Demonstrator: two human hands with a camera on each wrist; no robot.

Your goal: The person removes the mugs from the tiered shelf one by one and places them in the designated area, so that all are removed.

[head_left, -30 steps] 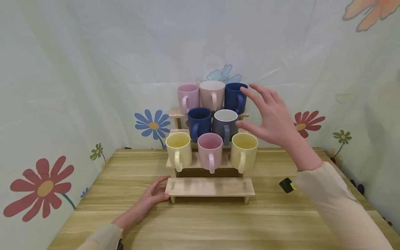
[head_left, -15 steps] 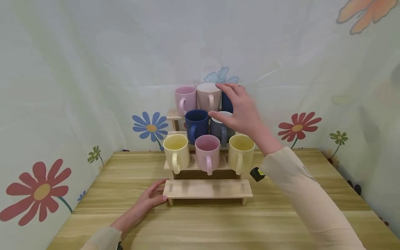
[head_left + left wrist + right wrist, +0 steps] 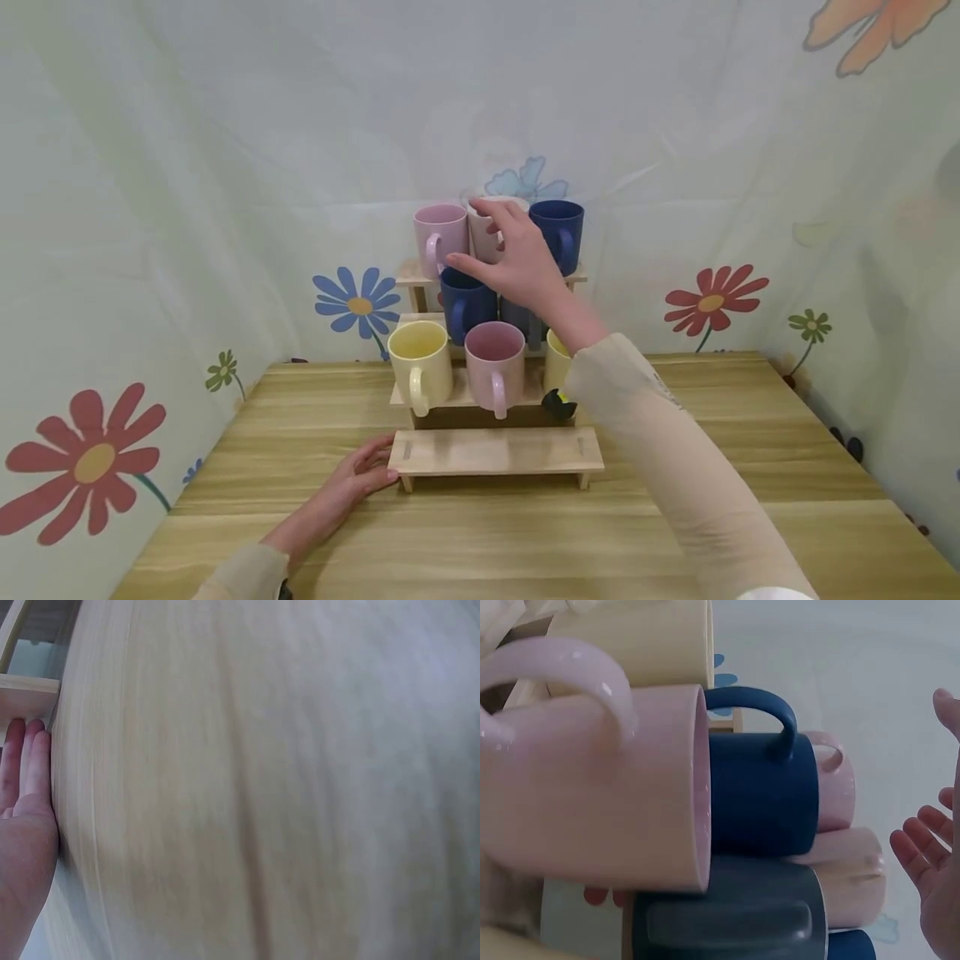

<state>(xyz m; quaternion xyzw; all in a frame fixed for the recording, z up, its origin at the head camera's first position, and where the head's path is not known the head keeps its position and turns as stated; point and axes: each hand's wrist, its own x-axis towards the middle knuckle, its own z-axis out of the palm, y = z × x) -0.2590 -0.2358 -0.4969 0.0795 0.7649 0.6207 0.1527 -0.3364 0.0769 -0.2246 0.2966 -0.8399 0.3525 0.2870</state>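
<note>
My right hand (image 3: pixel 525 260) hovers over the upper mugs with thumb and fingers spread, holding nothing. It partly covers the beige mug (image 3: pixel 483 237) in the top row and the grey mug (image 3: pixel 516 318) below. Beside these stand a pink mug (image 3: pixel 442 240) and a dark blue mug (image 3: pixel 558 229) on top, and another dark blue mug (image 3: pixel 471 312) in the middle row. Lower sit a yellow mug (image 3: pixel 422 367), a pink mug (image 3: pixel 493 362) and a second yellow mug (image 3: pixel 557 360), half hidden by my sleeve. My left hand (image 3: pixel 348 487) touches the left end of the bottom shelf (image 3: pixel 495 450) with extended fingers.
The stepped wooden rack stands on a wood-grain table (image 3: pixel 480 542). Behind it and along both sides hangs a pale curtain (image 3: pixel 300 125) printed with flowers. A small black thing with a yellow mark (image 3: pixel 558 404) shows at my right cuff.
From the right side of the rack, my right hand has moved left across the upper mugs, uncovering the top-right blue mug again. The left hand stays at the bottom shelf's end.
</note>
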